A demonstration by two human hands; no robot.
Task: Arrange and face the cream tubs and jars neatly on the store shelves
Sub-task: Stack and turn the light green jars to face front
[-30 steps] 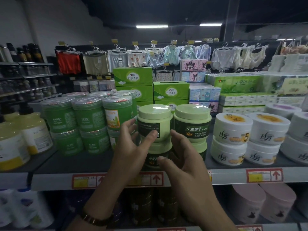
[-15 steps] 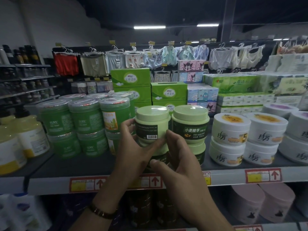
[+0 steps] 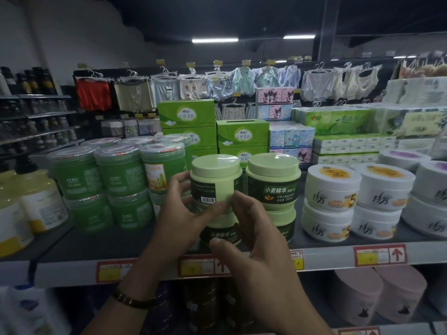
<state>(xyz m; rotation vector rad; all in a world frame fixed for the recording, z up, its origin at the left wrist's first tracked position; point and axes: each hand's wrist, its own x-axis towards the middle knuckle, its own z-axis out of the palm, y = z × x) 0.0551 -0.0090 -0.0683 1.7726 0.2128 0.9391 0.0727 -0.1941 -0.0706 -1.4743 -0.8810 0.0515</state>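
A pale green jar (image 3: 214, 182) with a dark label stands on top of another like it (image 3: 221, 232) at the middle of the grey shelf (image 3: 101, 245). Its barcode side faces me. My left hand (image 3: 179, 213) grips the top jar from the left, thumb across its front. My right hand (image 3: 251, 238) holds it from the right with the index fingertip on its lower front, the thumb by the lower jar. A second stack of two green jars (image 3: 273, 184) stands right beside, label forward.
Clear green tubs (image 3: 118, 175) are stacked to the left, yellow pump bottles (image 3: 36, 201) beyond them. White cream tubs (image 3: 331, 189) are stacked to the right. Green tissue boxes (image 3: 242, 136) stand behind. Pink tubs (image 3: 377, 296) sit on the shelf below.
The top jar has turned under my fingers: its barcode has come round toward the front. My right fingers have slid up onto its lower front.
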